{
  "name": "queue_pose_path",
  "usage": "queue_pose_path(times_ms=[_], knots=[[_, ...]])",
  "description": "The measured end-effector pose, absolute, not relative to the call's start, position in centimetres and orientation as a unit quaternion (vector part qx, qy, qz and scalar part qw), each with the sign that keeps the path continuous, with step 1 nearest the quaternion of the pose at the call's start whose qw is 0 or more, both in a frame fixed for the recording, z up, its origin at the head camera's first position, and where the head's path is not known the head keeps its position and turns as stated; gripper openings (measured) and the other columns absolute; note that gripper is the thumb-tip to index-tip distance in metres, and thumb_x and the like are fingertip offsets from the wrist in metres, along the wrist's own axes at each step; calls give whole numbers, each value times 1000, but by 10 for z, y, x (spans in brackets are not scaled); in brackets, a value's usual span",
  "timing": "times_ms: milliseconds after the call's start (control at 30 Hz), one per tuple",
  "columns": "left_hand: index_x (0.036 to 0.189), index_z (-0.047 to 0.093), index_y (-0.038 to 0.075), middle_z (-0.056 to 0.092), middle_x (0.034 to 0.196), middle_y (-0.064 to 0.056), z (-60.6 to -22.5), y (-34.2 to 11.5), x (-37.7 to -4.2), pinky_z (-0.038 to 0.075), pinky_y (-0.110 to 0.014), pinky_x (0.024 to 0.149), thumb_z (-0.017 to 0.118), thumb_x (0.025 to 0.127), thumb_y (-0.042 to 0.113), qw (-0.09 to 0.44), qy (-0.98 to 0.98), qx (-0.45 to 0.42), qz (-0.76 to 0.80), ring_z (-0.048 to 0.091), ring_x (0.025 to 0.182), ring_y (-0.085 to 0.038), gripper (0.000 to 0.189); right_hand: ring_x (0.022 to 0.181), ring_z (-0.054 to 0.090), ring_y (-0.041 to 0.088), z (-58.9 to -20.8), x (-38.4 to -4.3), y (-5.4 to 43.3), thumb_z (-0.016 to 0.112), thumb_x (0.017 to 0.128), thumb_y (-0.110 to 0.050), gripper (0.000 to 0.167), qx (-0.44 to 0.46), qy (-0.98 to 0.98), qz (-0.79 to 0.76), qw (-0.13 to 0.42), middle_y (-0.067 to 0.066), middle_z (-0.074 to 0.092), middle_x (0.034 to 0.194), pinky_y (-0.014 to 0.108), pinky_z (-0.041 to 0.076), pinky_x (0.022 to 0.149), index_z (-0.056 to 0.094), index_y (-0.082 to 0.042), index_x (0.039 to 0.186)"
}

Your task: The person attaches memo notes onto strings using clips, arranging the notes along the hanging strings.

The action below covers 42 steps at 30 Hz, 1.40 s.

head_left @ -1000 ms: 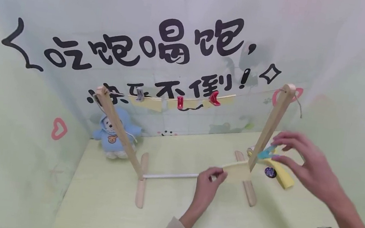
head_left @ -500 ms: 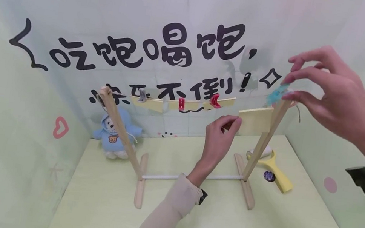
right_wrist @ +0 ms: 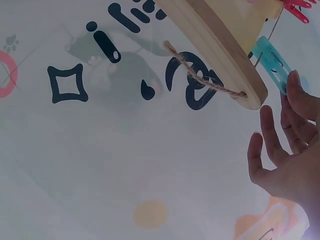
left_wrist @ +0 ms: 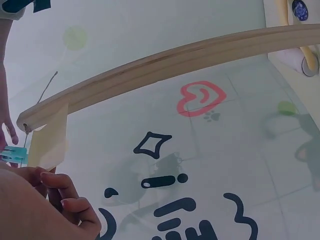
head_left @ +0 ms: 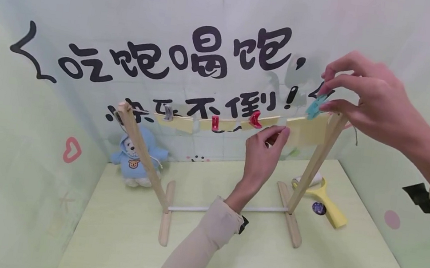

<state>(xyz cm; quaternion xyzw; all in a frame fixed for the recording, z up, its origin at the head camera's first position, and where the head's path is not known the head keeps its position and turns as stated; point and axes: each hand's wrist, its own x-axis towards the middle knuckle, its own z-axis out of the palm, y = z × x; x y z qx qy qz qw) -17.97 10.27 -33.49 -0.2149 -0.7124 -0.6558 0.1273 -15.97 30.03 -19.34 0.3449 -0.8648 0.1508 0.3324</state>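
Observation:
Between thumb and fingers, my left hand (head_left: 262,157) pinches the left edge of a pale yellow sheet (head_left: 305,131), held up at the string by the right post. My right hand (head_left: 376,100) pinches a light blue clothespin (head_left: 316,106) at the sheet's top edge. In the right wrist view the clothespin (right_wrist: 272,62) lies at the string, just beyond the wooden post (right_wrist: 215,45); whether its jaws grip the sheet, I cannot tell. Along the string to the left, more yellow pieces hang from a grey clothespin (head_left: 168,112) and two red ones, one a red clothespin (head_left: 215,123).
The wooden frame stands on two feet, joined by a white rod (head_left: 189,209). A plush toy in a blue hood (head_left: 135,160) sits behind the left post (head_left: 141,156). A yellow-handled lint roller (head_left: 329,204) and a small dark round object (head_left: 319,208) lie at right.
Both hands have risen from low beside the right post to the string, bringing the sheet and blue clothespin along. In the last half second the right hand moved slightly left, onto the sheet's top edge.

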Motion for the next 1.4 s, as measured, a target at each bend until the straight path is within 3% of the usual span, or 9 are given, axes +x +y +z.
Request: queue_pose_path(times_ms=[533, 633, 733, 833, 967, 1033, 1133, 1267, 1400], knots=[[122, 81, -1, 75, 89, -19, -328, 107, -177, 43, -15, 71, 67, 110, 18, 140, -709, -208, -659, 53, 74, 7, 26, 108, 60, 34, -197, -162, 298, 100, 65, 8, 38, 355, -871, 135, 310, 17, 67, 118, 49, 35, 103, 81, 1, 97], [121, 81, -1, 76, 91, -19, -328, 107, -177, 43, -15, 74, 66, 111, 18, 137, -715, -206, -653, 53, 75, 8, 26, 107, 59, 35, -197, -161, 301, 102, 62, 7, 44, 352, -878, 132, 297, 19, 65, 120, 49, 36, 98, 82, 1, 101], [121, 80, -1, 77, 92, -18, -328, 108, -177, 42, -15, 77, 65, 111, 18, 132, -722, -204, -648, 52, 75, 8, 26, 105, 59, 34, -198, -162, 305, 102, 61, 8, 48, 360, -877, 136, 287, 19, 64, 120, 35, 38, 97, 82, 1, 105], [121, 80, 0, 77, 93, -18, -329, 108, -178, 42, -15, 77, 65, 111, 19, 127, -722, -204, -649, 52, 76, 8, 26, 106, 57, 27, -201, -166, 310, 95, 88, -31, 40, 375, -870, 156, 281, 18, 64, 121, 19, 37, 95, 82, 0, 109], [121, 80, 0, 78, 93, -17, -329, 109, -178, 42, -15, 76, 66, 111, 19, 124, -721, -204, -650, 53, 75, 9, 26, 115, 52, 14, -203, -167, 314, 59, 94, -72, 81, 380, -866, 189, 263, 19, 64, 129, 11, 36, 96, 79, 1, 122], [121, 80, 0, 78, 94, -17, -330, 109, -179, 42, -15, 76, 67, 110, 19, 124, -721, -204, -651, 53, 75, 9, 25, 118, 50, 6, -204, -164, 315, 67, 94, -66, 76, 369, -869, 199, 263, 19, 63, 134, 9, 37, 94, 77, 1, 130], [120, 80, 0, 79, 94, -17, -331, 110, -179, 43, -15, 78, 67, 110, 20, 122, -721, -206, -650, 53, 75, 9, 26, 121, 48, -6, -207, -152, 316, 65, 97, -65, 76, 344, -867, 208, 295, 18, 65, 136, 6, 38, 94, 74, 1, 134], [120, 80, 2, 79, 94, -14, -337, 109, -178, 45, -16, 78, 68, 110, 22, 111, -728, -202, -646, 54, 75, 7, 26, 123, 51, -14, -220, -123, 312, 56, 102, -71, 84, 302, -843, 241, 375, -9, 68, 131, 6, 39, 101, 76, 7, 125], [120, 80, 3, 77, 88, -11, -352, 102, -171, 47, -17, 75, 67, 111, 23, 98, -735, -200, -640, 55, 74, 5, 25, 114, 62, -10, -252, -88, 302, 62, 110, -51, 70, 296, -795, 319, 422, -24, 68, 128, 9, 45, 103, 72, 17, 108]])
